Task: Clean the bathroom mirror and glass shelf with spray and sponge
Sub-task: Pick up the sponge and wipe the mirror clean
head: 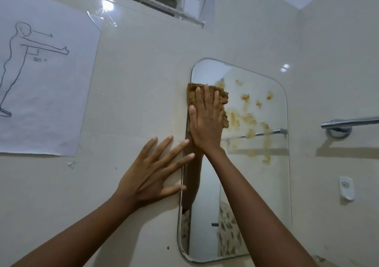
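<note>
The right hand [206, 121] presses the sponge [192, 91] flat against the mirror [256, 195] near its upper left edge, fingers straight, not curled round it. The left hand [151, 174] lies spread on the wall [133, 102] just below and left of that grip, holding nothing. Brown stains [246, 119] sit right of the sponge, so firm, overlapping strokes that way should serve best (a soiled sponge may smear). The poster [47, 86], far left, reads "90 °".

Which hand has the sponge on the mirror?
The right hand, pressing the brown sponge flat against the mirror; the left hand rests bare on the wall tile beside it.
</note>
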Demonstrator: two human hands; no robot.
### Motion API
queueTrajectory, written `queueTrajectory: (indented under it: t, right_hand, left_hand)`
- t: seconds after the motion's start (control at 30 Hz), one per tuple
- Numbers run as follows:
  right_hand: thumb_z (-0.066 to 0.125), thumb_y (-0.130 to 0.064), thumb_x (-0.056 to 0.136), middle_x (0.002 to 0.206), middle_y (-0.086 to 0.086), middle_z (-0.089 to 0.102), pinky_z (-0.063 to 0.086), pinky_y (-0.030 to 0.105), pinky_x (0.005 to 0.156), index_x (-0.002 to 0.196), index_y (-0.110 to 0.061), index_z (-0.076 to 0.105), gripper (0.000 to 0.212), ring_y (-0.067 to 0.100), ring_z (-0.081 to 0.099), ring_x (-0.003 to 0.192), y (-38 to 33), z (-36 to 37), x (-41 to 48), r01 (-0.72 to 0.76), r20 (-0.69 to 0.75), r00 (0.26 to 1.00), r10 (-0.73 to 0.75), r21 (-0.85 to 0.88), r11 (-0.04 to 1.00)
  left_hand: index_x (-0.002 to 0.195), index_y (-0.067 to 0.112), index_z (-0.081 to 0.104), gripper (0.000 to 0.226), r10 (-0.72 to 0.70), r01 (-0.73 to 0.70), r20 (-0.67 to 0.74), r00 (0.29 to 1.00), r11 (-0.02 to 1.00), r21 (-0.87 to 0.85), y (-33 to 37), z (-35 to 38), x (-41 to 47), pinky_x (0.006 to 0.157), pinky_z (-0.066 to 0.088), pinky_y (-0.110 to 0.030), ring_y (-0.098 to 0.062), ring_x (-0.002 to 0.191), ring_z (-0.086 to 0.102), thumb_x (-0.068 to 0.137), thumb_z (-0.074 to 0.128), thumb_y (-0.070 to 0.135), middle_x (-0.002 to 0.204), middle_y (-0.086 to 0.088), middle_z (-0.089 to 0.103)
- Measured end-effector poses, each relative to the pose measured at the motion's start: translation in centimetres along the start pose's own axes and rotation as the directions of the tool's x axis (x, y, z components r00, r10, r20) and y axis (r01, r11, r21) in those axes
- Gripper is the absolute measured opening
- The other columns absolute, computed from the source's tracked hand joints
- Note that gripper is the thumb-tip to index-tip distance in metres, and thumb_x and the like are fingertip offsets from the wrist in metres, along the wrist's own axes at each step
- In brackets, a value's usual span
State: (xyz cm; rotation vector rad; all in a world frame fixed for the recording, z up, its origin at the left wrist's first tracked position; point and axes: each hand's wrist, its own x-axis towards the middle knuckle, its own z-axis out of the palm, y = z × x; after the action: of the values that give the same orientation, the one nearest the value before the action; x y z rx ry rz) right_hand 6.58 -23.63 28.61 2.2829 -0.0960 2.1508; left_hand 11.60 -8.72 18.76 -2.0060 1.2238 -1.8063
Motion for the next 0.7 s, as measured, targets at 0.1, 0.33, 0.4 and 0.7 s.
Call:
queueTrajectory:
  t: [0.1, 0.33, 0.4, 0.7]
  right_hand:
    - [0.018, -0.04, 0.096, 0.159, -0.005, 0.004, 0.0, 0.048, 0.117, 0.147, -0.028, 0.011, 0.054, 0.023, -0.005, 0.146, -0.1, -0.1, 2.6, -0.037, -0.005, 0.999, 0.037, -0.006, 0.999]
    - [0.026, -0.035, 0.099, 0.159, -0.004, 0.003, 0.001, 0.05, 0.117, 0.148, -0.028, 0.012, 0.051, 0.024, -0.006, 0.146, 0.0, -0.4, 7.4, -0.066, -0.009, 0.998, 0.066, -0.007, 0.998]
    - [0.025, -0.036, 0.099, 0.159, -0.004, 0.003, 0.0, 0.05, 0.116, 0.148, -0.028, 0.012, 0.051, 0.025, -0.006, 0.146, 0.1, -0.6, 8.2, -0.06, -0.016, 0.998, 0.06, 0.0, 0.998]
    - [0.025, -0.032, 0.099, 0.159, -0.001, 0.01, 0.003, 0.049, 0.117, 0.147, -0.025, 0.016, 0.05, 0.025, 0.002, 0.146, 3.5, -1.2, 9.9, -0.117, -0.087, 0.99, 0.112, -0.055, 0.992]
  left_hand:
    - [0.145, 0.029, 0.024, 0.072, -0.001, 0.001, -0.014, 1.0, 1.0, -0.006, 0.0, 0.2, 0.0, 0.108, 0.021, -0.053, -0.033, 0.139, 0.025, 0.085, 0.027, 0.069, 0.154, -0.005, 0.023]
    - [0.132, 0.022, 0.043, 0.06, -0.058, 0.053, -0.085, 0.995, 0.997, -0.064, -0.8, -0.3, 3.1, 0.098, 0.028, -0.043, -0.029, 0.123, 0.039, 0.092, 0.018, 0.059, 0.141, -0.011, 0.047]
    - [0.14, 0.02, 0.035, 0.061, -0.131, 0.128, -0.121, 0.984, 0.991, -0.026, -2.0, -0.9, 5.2, 0.102, 0.025, -0.043, -0.029, 0.127, 0.038, 0.093, 0.018, 0.056, 0.146, -0.009, 0.04]
    - [0.147, 0.019, 0.017, 0.06, -0.206, 0.226, -0.138, 0.969, 0.963, 0.149, -4.2, -1.1, 7.9, 0.11, 0.013, -0.049, -0.031, 0.136, 0.03, 0.095, 0.013, 0.05, 0.153, -0.002, 0.026]
